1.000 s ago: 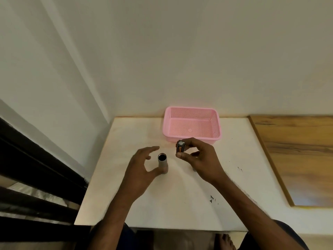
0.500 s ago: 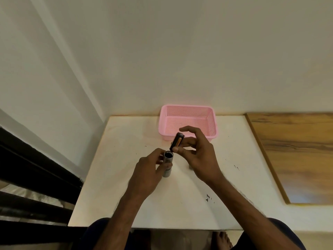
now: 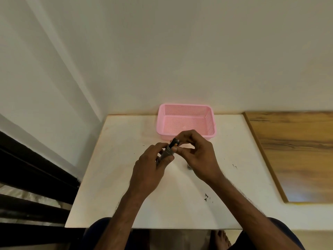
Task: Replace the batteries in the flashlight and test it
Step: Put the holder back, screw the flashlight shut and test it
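Well, wall [image 3: 180,51]: pale and plain, filling the far half of the room as I see it, with a corner line slanting down at the left.
Worktop [image 3: 108,177]: white and a little scuffed, with a few dark marks toward its near right; its far edge meets the foot of the wall.
Wooden board [image 3: 297,150]: brown and grained, lying to the right of the worktop.
Dark bars [image 3: 27,168]: black slats at the near left, beside the worktop.
Person: at the near edge, both bare forearms reaching out over the worktop; a bare foot [image 3: 222,239] shows below that edge.
Basket [image 3: 160,123]: pink with mesh sides, at the far edge of the worktop, just beyond the hands.
Right hand [image 3: 200,156]: raised over the middle of the worktop, thumb and fingertips pinching the battery.
Left hand [image 3: 149,170]: just left of the right one, fingers wrapped round the flashlight, holding it off the worktop.
Flashlight [image 3: 166,153]: a grey tube, tilted with its open end pointing far and right; its lower part is hidden in the left hand.
Battery [image 3: 174,142]: dark, its near end at the flashlight's mouth, the rest sticking out toward the basket; how deep it sits I cannot tell.
Small dark piece [image 3: 189,166]: on the worktop under the right hand, mostly hidden.
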